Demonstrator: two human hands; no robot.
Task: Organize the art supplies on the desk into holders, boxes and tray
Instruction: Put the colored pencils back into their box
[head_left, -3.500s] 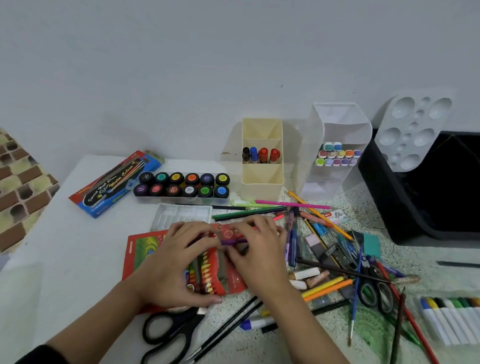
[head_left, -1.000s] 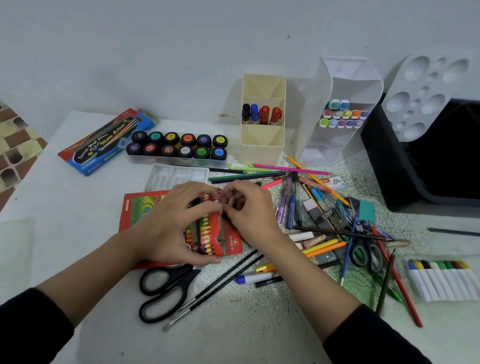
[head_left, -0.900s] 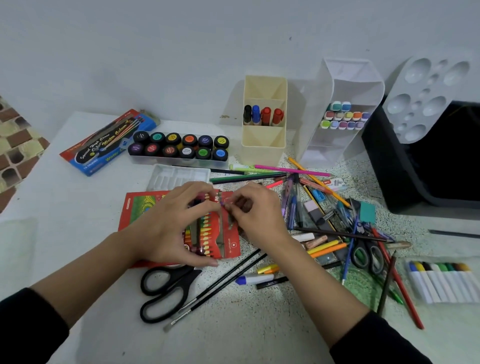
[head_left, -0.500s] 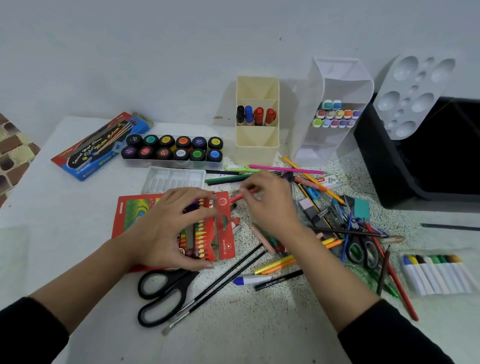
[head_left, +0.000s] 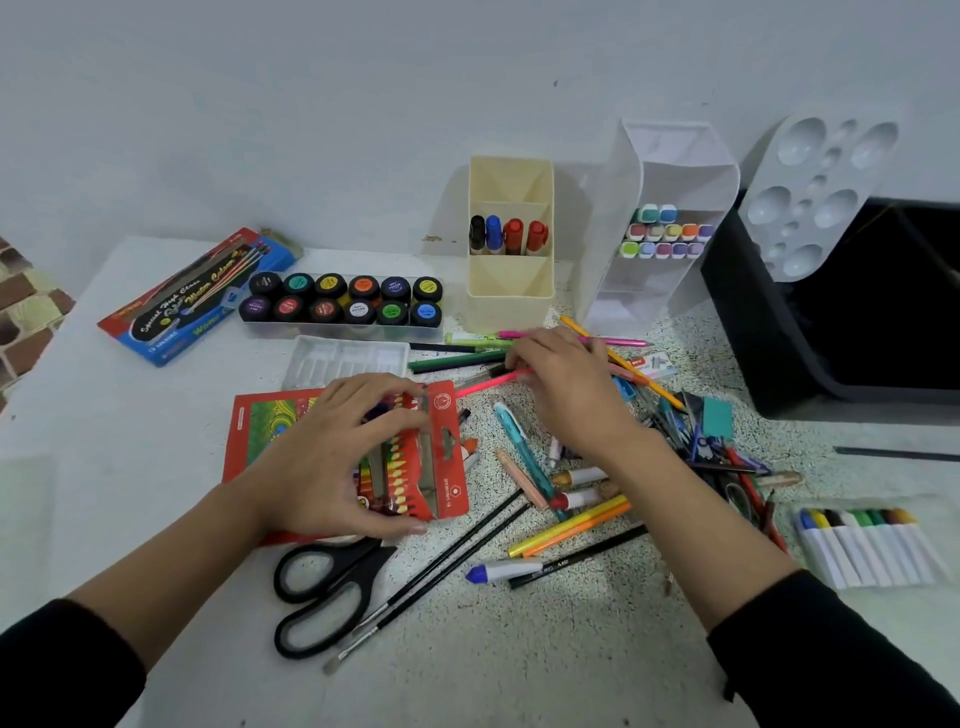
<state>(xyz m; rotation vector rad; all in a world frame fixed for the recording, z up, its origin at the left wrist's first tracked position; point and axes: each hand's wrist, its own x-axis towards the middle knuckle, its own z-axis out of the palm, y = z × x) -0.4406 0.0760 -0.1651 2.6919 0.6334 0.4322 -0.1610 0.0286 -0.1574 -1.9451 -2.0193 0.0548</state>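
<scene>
One pink pencil (head_left: 488, 383) pinched in right hand (head_left: 571, 400), beside crayon box (head_left: 445, 457).

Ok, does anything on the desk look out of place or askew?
Yes. The white palette stands tilted against the black bin, far right, not flat. Loose pencils and brushes lie crisscrossed in a heap under the right hand, which pinches a pink pencil. The left hand holds the red crayon box, flap open.
</scene>
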